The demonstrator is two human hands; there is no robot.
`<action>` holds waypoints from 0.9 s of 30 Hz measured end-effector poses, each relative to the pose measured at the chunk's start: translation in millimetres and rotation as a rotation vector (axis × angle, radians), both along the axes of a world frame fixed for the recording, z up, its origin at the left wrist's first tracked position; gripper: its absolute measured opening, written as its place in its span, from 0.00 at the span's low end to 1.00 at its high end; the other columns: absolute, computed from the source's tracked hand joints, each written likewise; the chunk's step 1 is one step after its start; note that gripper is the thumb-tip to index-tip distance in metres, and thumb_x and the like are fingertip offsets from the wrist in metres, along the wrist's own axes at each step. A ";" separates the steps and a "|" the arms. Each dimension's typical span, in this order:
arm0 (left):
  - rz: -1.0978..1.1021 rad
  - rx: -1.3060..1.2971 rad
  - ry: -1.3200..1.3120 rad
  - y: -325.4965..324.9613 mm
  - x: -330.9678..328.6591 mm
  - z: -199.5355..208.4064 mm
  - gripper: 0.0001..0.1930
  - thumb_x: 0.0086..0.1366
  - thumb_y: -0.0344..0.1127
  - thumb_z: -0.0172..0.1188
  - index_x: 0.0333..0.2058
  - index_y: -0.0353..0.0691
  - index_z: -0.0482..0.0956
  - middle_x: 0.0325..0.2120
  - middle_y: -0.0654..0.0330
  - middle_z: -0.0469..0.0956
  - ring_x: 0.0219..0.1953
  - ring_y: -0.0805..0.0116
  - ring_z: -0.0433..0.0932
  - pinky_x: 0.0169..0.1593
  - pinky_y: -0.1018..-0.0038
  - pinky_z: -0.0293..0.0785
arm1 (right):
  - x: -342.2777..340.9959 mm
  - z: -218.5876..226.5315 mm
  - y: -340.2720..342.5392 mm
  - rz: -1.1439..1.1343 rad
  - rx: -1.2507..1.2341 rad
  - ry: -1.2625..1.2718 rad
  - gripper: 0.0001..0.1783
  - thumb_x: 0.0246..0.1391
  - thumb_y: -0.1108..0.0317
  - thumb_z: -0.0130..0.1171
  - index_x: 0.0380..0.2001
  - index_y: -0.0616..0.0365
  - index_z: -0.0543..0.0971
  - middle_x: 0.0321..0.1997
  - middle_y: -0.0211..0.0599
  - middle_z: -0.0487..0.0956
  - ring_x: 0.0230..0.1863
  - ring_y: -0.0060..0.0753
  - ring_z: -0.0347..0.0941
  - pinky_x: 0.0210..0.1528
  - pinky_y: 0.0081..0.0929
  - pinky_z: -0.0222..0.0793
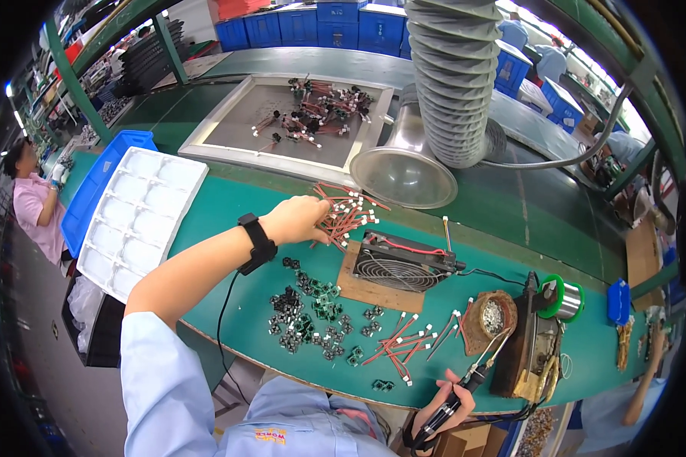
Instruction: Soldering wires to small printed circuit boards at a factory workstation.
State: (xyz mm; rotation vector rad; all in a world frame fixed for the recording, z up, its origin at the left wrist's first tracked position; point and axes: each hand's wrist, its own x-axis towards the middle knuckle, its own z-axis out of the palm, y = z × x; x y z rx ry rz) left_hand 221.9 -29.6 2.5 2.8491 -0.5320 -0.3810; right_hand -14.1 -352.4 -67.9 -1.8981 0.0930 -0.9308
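Note:
My left hand (pixel 299 219) reaches forward to a pile of short red wires with white connectors (pixel 352 216); its fingers are closed on wires at the pile's left edge. A black soldering iron (pixel 443 415) is held in my right hand (pixel 451 402), its metal tip pointing up toward a round brown holder (pixel 489 320) filled with pale grains. Between my hands lie a heap of small green and black circuit boards (pixel 305 314) and a looser group of red wires (pixel 404 344). A small pair of boards (pixel 383 385) sits near the front edge.
A black fan (pixel 404 263) stands on cardboard in the middle. Solder wire on a green spool (pixel 564 298) is at the right. Behind are a metal fume hood (pixel 404 179) and a framed tray (pixel 229 129) with wired parts. A white compartment tray (pixel 139 217) lies left. Other people work nearby.

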 end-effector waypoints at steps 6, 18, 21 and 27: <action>0.006 -0.064 -0.302 -0.5 17.7 -6.5 0.20 0.45 0.43 0.68 0.30 0.39 0.68 0.30 0.55 0.72 0.34 0.53 0.73 0.36 0.61 0.70 | -0.3 -0.3 2.9 -0.016 -0.019 0.003 0.09 0.54 0.78 0.51 0.36 0.60 0.64 0.35 0.53 0.77 0.26 0.32 0.71 0.32 0.25 0.69; 0.003 -0.213 0.013 -8.1 19.6 -5.9 0.18 0.47 0.42 0.67 0.29 0.37 0.71 0.28 0.51 0.75 0.34 0.52 0.76 0.38 0.63 0.72 | 0.2 1.4 4.8 -0.022 -0.014 0.035 0.07 0.56 0.76 0.49 0.37 0.60 0.64 0.35 0.49 0.76 0.27 0.26 0.68 0.34 0.23 0.66; 0.007 -0.480 -0.071 -1.5 22.3 -6.7 0.18 0.48 0.42 0.66 0.30 0.36 0.70 0.25 0.52 0.75 0.30 0.54 0.76 0.35 0.64 0.72 | 0.9 -1.2 5.8 -0.026 -0.001 0.016 0.09 0.54 0.78 0.52 0.36 0.59 0.64 0.35 0.53 0.77 0.27 0.31 0.71 0.33 0.25 0.68; 0.186 0.038 -0.125 45.2 -21.8 10.6 0.21 0.51 0.49 0.63 0.32 0.37 0.71 0.26 0.50 0.76 0.33 0.51 0.76 0.38 0.63 0.72 | 0.4 0.8 2.8 -0.017 0.023 0.053 0.10 0.53 0.79 0.52 0.36 0.59 0.64 0.35 0.52 0.77 0.27 0.31 0.71 0.34 0.25 0.69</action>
